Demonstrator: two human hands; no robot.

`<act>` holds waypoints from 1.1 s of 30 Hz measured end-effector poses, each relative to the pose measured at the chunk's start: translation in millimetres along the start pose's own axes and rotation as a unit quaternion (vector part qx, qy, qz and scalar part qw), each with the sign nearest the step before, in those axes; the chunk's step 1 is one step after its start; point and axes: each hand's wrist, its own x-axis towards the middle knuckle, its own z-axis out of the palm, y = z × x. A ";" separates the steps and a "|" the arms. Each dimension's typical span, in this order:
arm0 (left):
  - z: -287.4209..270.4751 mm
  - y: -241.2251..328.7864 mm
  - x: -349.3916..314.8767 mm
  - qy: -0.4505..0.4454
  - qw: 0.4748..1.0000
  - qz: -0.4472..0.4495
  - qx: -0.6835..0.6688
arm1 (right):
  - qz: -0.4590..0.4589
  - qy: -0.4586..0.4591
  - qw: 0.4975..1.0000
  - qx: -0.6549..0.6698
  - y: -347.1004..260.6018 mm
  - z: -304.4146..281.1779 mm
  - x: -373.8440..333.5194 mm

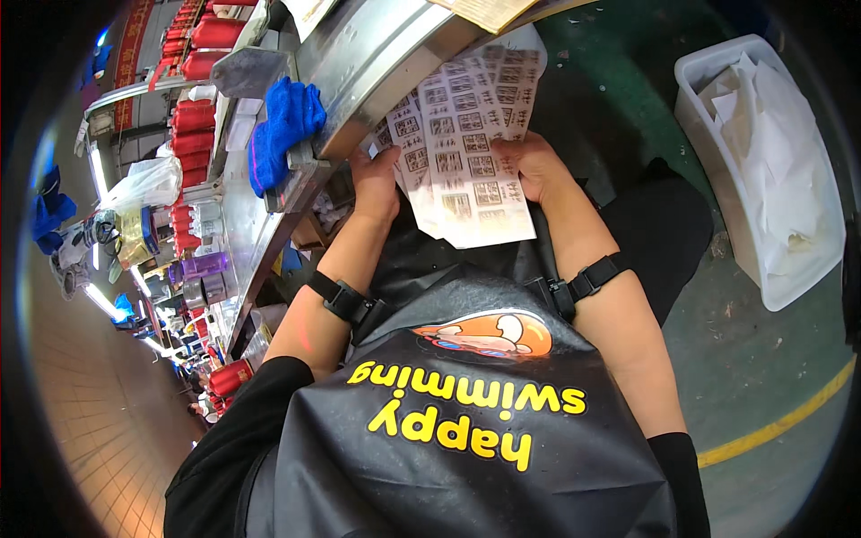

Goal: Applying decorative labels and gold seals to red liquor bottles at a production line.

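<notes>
Between my two hands, over my lap, are white printed paper sheets [462, 193] covered in rows of dark square marks and characters. They seem to overlap, and how many there are I cannot tell. My left hand [375, 179] is closed on their left edge, close to the metal bench edge, with its thumb on the near face. Along the right edge, my right hand [535, 169] grips the paper with its fingers curled partly behind it. The near edge of the sheets hangs down toward my black apron [448, 314].
A metal workbench [381, 58] runs along the left, a blue cloth [285, 125] lying on it. Several red cylinders [193, 134] stand beyond. To the right, a white plastic bin [728, 161] holds crumpled white paper. A yellow line [780, 423] crosses the green floor.
</notes>
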 end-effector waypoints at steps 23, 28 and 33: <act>-7.2 -25.0 10.9 -0.014 0.947 -0.321 0.028 | 0.030 0.182 0.954 -0.237 -0.8 -2.1 14.6; 10.2 -8.5 8.9 -0.111 0.895 -0.432 0.002 | -0.004 0.181 0.908 -0.378 2.3 -9.8 22.5; 25.1 8.0 -3.1 -0.176 0.870 -0.455 -0.068 | -0.022 0.181 0.943 -0.279 -0.8 -12.1 24.7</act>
